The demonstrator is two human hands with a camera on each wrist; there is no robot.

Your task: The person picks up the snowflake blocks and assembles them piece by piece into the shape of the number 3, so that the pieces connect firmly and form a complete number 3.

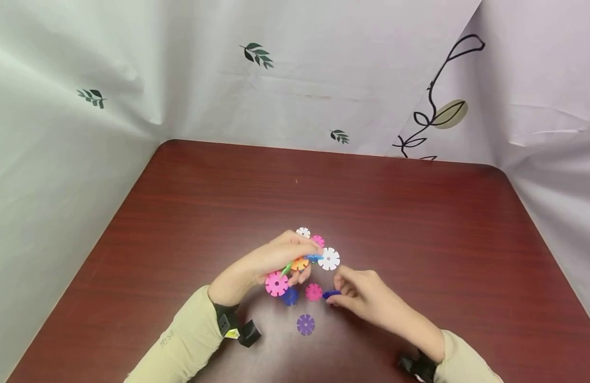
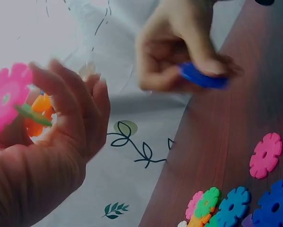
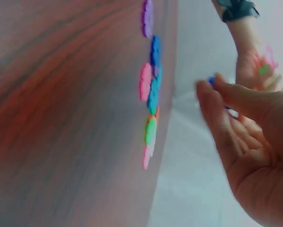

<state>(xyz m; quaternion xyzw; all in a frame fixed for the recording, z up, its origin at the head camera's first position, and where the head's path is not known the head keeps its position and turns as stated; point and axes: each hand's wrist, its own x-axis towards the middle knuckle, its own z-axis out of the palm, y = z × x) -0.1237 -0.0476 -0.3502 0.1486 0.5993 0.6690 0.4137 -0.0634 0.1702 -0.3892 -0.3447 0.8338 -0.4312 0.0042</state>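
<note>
Left grip (image 1: 280,254) curled, I hold a chain (image 1: 297,265) of thin plastic discs, each round with a rim notched like a cog; below it run a cream fabric sleeve (image 1: 185,335) and a black wrist strap (image 1: 225,319). The chain begins at left with a flat, bright pink disc (image 1: 277,290), pierced at its centre. At its rim is a green disc (image 1: 286,269), seen edge-on, then an orange disc (image 1: 300,264) partly covered by my grip, a light blue disc (image 1: 314,258) turned on edge, and a white disc (image 1: 329,259) showing its face at the right end. Under the chain, a dark blue disc (image 1: 290,297) lies on the glossy, red-brown, wood-grained bench (image 1: 419,213). Further along the bench come a smaller-looking far white disc (image 1: 303,232), a lone purple disc (image 1: 305,324) nearest me, a deep pink disc (image 1: 314,292) between, and a far pink disc (image 1: 317,241) beyond my left grip. At right, my right grip (image 1: 369,295) pinches a second blue disc (image 1: 330,294), smooth and deep-coloured, raised above the bench. Behind, creased white cloth (image 1: 295,101) bears leaf sprigs (image 1: 259,56) and, toward the right, a looping black vine (image 1: 431,101).
</note>
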